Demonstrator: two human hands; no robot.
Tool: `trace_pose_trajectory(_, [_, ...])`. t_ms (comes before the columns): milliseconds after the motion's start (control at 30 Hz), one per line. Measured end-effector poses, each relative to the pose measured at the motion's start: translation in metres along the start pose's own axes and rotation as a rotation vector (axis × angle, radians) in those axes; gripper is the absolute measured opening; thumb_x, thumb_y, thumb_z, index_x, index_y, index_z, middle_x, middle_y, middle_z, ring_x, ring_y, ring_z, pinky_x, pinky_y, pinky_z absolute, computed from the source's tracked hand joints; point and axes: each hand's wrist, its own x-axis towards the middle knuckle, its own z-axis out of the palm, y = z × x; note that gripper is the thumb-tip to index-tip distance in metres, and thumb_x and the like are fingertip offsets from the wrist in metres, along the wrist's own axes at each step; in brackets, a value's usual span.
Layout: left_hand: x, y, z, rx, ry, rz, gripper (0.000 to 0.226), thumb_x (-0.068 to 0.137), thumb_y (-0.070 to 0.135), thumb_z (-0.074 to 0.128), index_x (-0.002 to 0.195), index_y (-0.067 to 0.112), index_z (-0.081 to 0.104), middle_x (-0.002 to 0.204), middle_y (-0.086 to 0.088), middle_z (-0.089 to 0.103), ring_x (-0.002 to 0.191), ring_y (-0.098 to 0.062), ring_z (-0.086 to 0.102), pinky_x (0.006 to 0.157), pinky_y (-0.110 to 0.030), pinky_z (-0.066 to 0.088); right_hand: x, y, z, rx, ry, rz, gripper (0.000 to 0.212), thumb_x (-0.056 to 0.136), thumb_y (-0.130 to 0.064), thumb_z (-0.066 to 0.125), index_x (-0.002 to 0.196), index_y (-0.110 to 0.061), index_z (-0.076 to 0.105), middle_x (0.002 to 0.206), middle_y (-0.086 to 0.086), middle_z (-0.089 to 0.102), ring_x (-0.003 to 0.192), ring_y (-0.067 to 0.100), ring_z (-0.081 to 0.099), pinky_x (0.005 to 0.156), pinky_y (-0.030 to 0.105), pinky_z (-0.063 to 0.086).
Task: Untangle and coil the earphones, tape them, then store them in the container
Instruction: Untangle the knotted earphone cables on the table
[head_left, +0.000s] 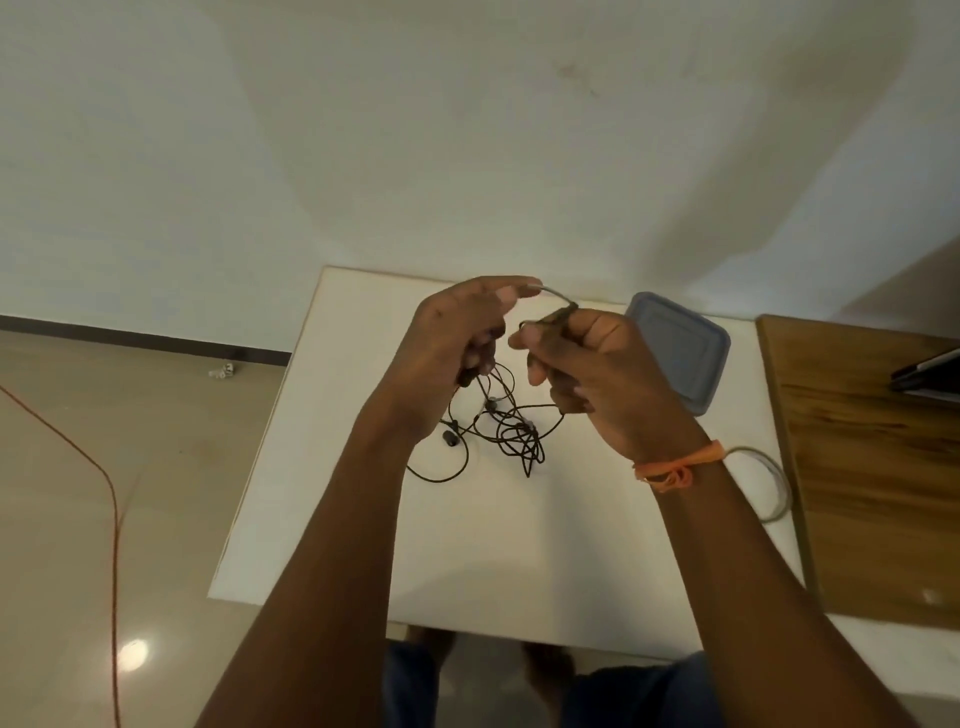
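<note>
A white table (519, 545) stands on a tan floor (78, 493). A wooden board (872, 467) lies on its right side. A closed grey-blue container (680, 353) sits on the table, just behind the right hand (597, 379). A clear tape roll (769, 483) lies near the right wrist. Both hands are up over the table. The left hand (462, 343) and the right hand each pinch part of the black earphones (498, 421). The rest of the wire hangs down in a tangle on the table between the arms.
</note>
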Motion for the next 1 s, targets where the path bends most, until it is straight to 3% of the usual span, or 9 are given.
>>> trace_pose_trajectory(133, [0.002,-0.006,0.005,0.251,-0.036,0.129,0.015,0.089,0.025,0.071,0.090,0.010,0.076,0.071,-0.028,0.064,0.062,-0.040,0.060,0.066,-0.048,0.054,-0.001,0.007,0.005,-0.201,0.055,0.087,0.013,0.089,-0.003,0.062,0.076,-0.003,0.066,0.055,0.006,0.059,0.042,0.013,0.031,0.041,0.021,0.024])
trace_pose_trajectory(267, [0.003,-0.011,0.002,0.315,0.014,0.084,0.025,0.099,0.022,0.058,0.088,0.006,0.073,0.085,-0.005,0.073,0.074,-0.013,0.064,0.067,-0.020,0.044,0.002,0.010,-0.002,-0.155,0.197,0.218,0.025,0.083,-0.020,0.073,0.073,-0.003,0.059,0.050,0.000,0.046,0.044,0.014,0.034,0.041,0.021,0.028])
trace_pose_trajectory(433, [0.004,-0.018,0.010,0.242,0.024,-0.051,0.035,0.106,0.030,0.041,0.093,0.007,0.065,0.077,0.005,0.065,0.051,-0.021,0.039,0.050,-0.024,0.036,0.001,0.006,-0.005,-0.129,0.114,0.215,0.035,0.081,-0.040,0.073,0.077,-0.006,0.064,0.053,-0.002,0.044,0.050,0.014,0.049,0.058,0.031,0.051])
trace_pose_trajectory(500, [0.006,-0.020,0.010,0.148,0.016,-0.166,0.023,0.102,0.015,0.041,0.101,0.013,0.064,0.094,0.004,0.070,0.046,-0.016,0.040,0.048,-0.024,0.036,0.003,0.002,-0.007,0.185,0.054,0.235,0.031,0.086,-0.041,0.064,0.075,-0.011,0.061,0.050,-0.004,0.037,0.048,0.012,0.042,0.055,0.029,0.049])
trace_pose_trajectory(600, [0.006,-0.030,0.010,0.318,-0.115,-0.289,0.042,0.085,-0.004,0.044,0.113,0.020,0.063,0.117,0.003,0.066,0.054,-0.011,0.052,0.048,-0.021,0.042,0.006,-0.008,-0.014,0.546,-0.018,0.215,0.028,0.090,-0.038,0.054,0.075,-0.015,0.057,0.049,-0.006,0.032,0.043,0.007,0.034,0.042,0.020,0.036])
trace_pose_trajectory(700, [0.003,-0.053,0.012,0.776,-0.290,-0.208,0.048,0.081,-0.003,0.052,0.119,0.025,0.066,0.123,0.004,0.064,0.105,-0.012,0.062,0.087,-0.025,0.052,0.006,-0.010,-0.020,0.561,-0.047,0.230,0.030,0.092,-0.039,0.052,0.073,-0.017,0.058,0.051,-0.006,0.030,0.041,0.006,0.031,0.034,0.017,0.028])
trace_pose_trajectory(733, [0.003,-0.060,0.012,0.837,-0.321,-0.183,0.041,0.083,0.000,0.056,0.115,0.023,0.069,0.116,0.003,0.068,0.108,-0.012,0.062,0.095,-0.029,0.050,0.005,-0.009,-0.021,0.540,-0.039,0.243,0.030,0.092,-0.039,0.053,0.072,-0.017,0.058,0.051,-0.006,0.030,0.041,0.006,0.029,0.034,0.016,0.025])
trace_pose_trajectory(833, [0.005,-0.070,0.009,0.854,-0.349,-0.183,0.023,0.085,0.014,0.069,0.107,0.021,0.075,0.096,0.003,0.070,0.093,-0.011,0.064,0.090,-0.031,0.051,0.003,-0.007,-0.026,0.513,-0.003,0.271,0.033,0.094,-0.040,0.052,0.070,-0.018,0.058,0.052,-0.006,0.031,0.041,0.006,0.028,0.034,0.016,0.023])
trace_pose_trajectory(1000, [0.001,-0.074,0.023,0.942,-0.458,-0.160,0.072,0.085,0.018,0.074,0.148,0.027,0.040,0.132,0.002,0.044,0.108,-0.012,0.052,0.084,-0.013,0.034,0.000,-0.013,-0.029,0.606,-0.059,0.264,0.038,0.097,-0.040,0.044,0.069,-0.016,0.055,0.052,-0.005,0.031,0.040,0.004,0.025,0.031,0.012,0.020])
